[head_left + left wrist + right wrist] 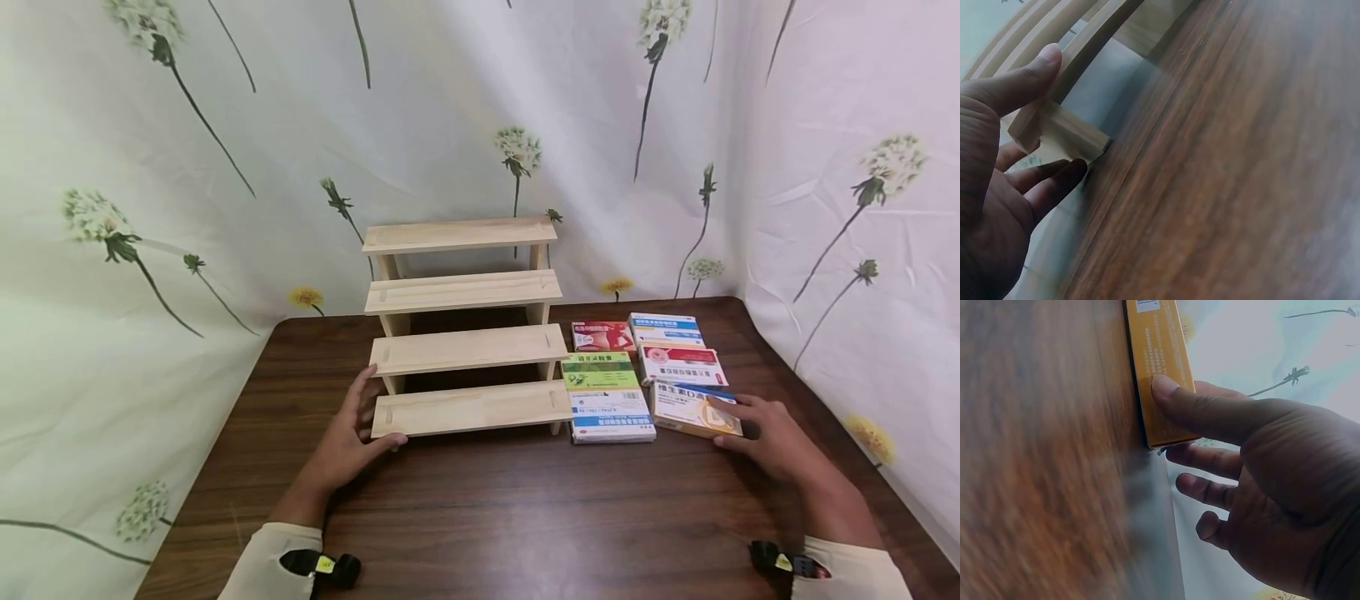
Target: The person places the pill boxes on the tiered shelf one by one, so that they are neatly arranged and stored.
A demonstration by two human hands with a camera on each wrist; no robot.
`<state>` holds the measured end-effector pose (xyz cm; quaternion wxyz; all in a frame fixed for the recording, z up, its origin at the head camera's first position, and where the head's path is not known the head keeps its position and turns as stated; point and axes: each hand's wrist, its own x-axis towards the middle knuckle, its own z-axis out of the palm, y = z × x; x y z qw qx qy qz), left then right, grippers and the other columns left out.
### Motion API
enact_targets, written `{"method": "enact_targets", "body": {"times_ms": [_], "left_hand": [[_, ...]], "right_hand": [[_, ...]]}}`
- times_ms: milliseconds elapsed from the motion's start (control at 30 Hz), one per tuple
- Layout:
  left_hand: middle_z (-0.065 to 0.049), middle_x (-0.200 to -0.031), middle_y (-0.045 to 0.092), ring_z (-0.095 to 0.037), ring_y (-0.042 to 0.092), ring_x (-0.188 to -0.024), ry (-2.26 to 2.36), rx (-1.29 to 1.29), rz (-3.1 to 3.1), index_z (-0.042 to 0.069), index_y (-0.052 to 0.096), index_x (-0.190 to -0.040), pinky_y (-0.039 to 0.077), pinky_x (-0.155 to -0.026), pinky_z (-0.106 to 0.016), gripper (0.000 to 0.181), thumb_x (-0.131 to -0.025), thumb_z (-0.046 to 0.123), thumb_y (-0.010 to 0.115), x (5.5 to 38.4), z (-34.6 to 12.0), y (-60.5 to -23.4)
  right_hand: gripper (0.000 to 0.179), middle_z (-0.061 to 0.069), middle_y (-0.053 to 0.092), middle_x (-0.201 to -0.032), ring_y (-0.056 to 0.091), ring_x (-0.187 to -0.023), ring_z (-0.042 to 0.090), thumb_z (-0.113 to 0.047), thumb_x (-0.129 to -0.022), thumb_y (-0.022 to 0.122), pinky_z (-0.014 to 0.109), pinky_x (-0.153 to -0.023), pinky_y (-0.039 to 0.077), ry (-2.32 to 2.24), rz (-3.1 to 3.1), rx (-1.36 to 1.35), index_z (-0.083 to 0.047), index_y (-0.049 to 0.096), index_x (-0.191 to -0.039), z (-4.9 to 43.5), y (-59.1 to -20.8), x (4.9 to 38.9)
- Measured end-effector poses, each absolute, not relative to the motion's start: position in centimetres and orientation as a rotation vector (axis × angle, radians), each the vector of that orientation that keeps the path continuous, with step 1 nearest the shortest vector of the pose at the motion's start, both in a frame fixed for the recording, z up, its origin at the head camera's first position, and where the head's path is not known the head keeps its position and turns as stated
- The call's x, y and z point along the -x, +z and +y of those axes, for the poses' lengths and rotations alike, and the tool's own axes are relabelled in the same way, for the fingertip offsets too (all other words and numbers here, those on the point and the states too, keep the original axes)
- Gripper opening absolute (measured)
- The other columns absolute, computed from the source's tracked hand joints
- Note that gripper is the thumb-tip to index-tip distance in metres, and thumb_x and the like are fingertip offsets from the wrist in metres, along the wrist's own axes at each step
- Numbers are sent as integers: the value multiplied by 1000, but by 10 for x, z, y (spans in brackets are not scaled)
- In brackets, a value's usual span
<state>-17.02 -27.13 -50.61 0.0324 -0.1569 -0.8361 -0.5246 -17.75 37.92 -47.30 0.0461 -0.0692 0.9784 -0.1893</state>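
Note:
A pale wooden step rack [472, 408] with several tiers stands at the back of the table. My left hand [352, 433] holds the left end of its lowest step, thumb [1047, 59] on the front edge and the other fingers around the end by the leg. On the right, my right hand [772, 433] pinches the right end of a white and orange medicine box [686, 407]. Its thumb [1169, 390] presses the orange side, and the index finger lies over the top. This box is the nearest in the right-hand column of boxes.
Beside the rack lie a red box [602, 335], a green box [597, 371] and a blue and white box [611, 415]. Behind the held box are a red and white box [682, 366] and another blue and white box [666, 328]. Patterned cloth [450, 125] hangs behind the brown table [487, 517].

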Motion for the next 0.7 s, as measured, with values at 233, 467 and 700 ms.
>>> {"method": "enact_targets", "body": {"times_ms": [233, 467, 700], "left_hand": [[-30, -176, 28, -58, 52, -147, -1638, 487, -2567, 33, 3, -177, 63, -89, -32, 120, -95, 9, 87, 172, -271, -508], [-32, -176, 28, -57, 55, -144, -1659, 469, -2574, 35, 3, -177, 61, -87, -28, 119, -96, 10, 87, 172, -270, -508], [-33, -176, 28, -57, 54, -145, -1641, 451, -2600, 37, 2, -177, 62, -88, -30, 120, -96, 13, 87, 171, -272, -507]], "right_hand": [[70, 45, 47, -151, 46, -128, 63, -30, -93, 88, 79, -103, 44, -591, 2965, 158, -5, 62, -153, 381, -474, 177], [72, 43, 47, -151, 45, -132, 65, -33, -93, 88, 81, -105, 42, -604, 2965, 131, -7, 61, -154, 382, -475, 177], [69, 42, 47, -151, 44, -133, 64, -33, -92, 89, 81, -105, 41, -627, 2989, 129, -4, 65, -150, 383, -476, 175]]}}
